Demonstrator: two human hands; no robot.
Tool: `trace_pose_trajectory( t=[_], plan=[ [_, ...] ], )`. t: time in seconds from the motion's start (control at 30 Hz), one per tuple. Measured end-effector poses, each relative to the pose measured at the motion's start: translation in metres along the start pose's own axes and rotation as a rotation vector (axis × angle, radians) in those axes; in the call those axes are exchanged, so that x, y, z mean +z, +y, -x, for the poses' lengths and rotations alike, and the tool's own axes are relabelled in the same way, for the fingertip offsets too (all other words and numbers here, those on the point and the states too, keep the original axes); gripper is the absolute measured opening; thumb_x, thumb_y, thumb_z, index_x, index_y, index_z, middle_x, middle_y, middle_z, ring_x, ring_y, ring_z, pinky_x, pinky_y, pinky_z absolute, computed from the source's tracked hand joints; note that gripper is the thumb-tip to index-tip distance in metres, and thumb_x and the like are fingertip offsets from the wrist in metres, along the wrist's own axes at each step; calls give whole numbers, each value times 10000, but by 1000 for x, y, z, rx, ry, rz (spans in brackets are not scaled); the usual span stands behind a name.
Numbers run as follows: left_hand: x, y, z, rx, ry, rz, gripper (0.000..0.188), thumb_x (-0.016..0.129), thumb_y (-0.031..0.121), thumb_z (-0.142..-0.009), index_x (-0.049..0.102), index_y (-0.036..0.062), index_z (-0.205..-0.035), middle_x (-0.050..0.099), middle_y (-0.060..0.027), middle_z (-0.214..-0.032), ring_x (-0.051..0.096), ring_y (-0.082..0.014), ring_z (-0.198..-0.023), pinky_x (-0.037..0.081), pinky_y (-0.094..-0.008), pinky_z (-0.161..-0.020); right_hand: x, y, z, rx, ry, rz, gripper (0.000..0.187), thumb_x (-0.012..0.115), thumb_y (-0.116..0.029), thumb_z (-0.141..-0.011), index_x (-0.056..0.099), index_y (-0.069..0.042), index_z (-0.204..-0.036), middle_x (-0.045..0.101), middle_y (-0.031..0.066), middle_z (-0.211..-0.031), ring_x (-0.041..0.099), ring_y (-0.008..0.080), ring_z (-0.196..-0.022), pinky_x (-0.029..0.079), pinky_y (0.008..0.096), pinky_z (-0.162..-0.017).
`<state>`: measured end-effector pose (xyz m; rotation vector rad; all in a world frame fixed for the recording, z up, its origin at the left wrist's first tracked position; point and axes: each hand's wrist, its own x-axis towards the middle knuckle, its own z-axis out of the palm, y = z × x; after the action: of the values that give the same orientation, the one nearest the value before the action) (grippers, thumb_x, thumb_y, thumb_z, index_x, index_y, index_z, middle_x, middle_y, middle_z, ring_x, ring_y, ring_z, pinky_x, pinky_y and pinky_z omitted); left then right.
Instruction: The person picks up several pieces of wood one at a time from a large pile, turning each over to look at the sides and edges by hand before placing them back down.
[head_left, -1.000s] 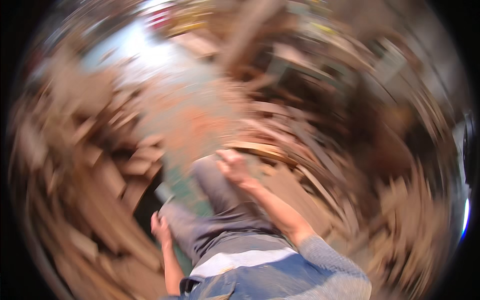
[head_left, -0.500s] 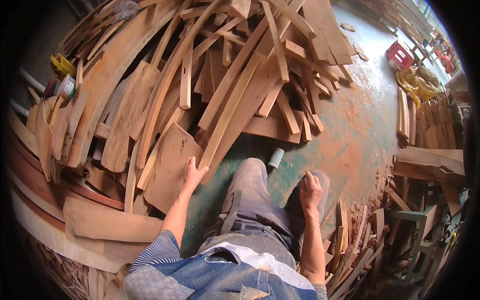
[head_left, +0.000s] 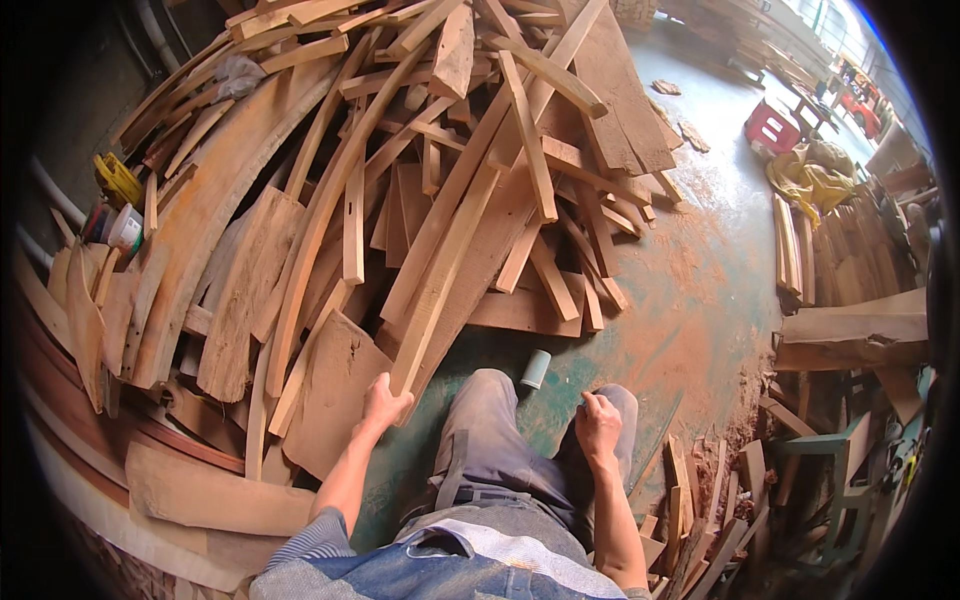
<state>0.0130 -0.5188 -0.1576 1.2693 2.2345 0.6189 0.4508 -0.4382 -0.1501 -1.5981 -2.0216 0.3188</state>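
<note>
A long wooden strip [head_left: 440,290] slants down toward me from the pile. At its near end is my left hand [head_left: 380,408], thumb on one side and fingers on the other, closed around the tip. A broad brown board [head_left: 335,395] lies just left of that hand, and a wider plank [head_left: 490,250] runs beneath the strip. My right hand [head_left: 599,426] is closed in a fist above my right knee. Whatever it may hold is too small to make out; only a tiny dark tip shows by the fingers. A pale cylinder [head_left: 536,369] lies on the floor between my knees.
The heap of mixed wooden strips [head_left: 400,90] fills the area ahead and left. A curved slab [head_left: 215,190] leans there. On the right stand stacked boards [head_left: 865,255], a red stool [head_left: 771,128], a yellow sack [head_left: 812,175] and a green metal frame [head_left: 850,470]. Sawdust covers the floor [head_left: 690,310].
The whole view has tilted, so the pile and my knees sit lower in the picture. My left hand stays at the strip's end; my right fist stays near the knee.
</note>
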Motion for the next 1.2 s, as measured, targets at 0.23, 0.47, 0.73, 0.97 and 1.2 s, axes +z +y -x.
trace_pose_trajectory(
  t=[0.23,0.47,0.73,0.97,1.2],
  plan=[
    [-53,116,65,-48,-494,811,422,738,245,-838,537,-21,-1097,606,-94,-801,621,-145,-657,527,-298,-581,15,-72,10,328,-484,-935,375,688,-167,-929,645,53,-1230,723,124,-1053,692,198,-941,557,321,-810],
    [-46,179,95,45,-652,936,481,623,300,-977,485,-21,-1307,612,-103,-1122,606,-151,-1025,507,-304,-892,-51,-176,15,337,-846,-1401,522,527,-378,-1046,510,20,-1384,632,83,-1177,608,164,-1027,513,321,-886],
    [54,232,99,404,-1023,664,560,409,431,-1086,501,-47,-1363,585,-86,-1274,503,-154,-1193,389,-316,-1056,-93,-79,53,685,-400,-1372,247,649,-238,-953,604,-37,-1089,673,61,-917,672,166,-794,561,316,-694],
    [122,264,61,77,-1052,911,437,497,468,-1041,610,72,-1187,652,-49,-1055,605,-157,-1025,479,-339,-887,-189,-14,118,750,-398,-1393,429,681,-318,-894,622,24,-1146,701,150,-939,693,231,-785,564,345,-691],
    [134,315,-19,-36,-910,1225,653,453,508,-1043,479,-67,-1350,606,-159,-1262,591,-240,-1135,460,-385,-1010,-246,-15,237,980,-370,-1554,585,714,-350,-803,586,90,-1166,697,232,-943,701,309,-766,558,402,-647]
  ],
)
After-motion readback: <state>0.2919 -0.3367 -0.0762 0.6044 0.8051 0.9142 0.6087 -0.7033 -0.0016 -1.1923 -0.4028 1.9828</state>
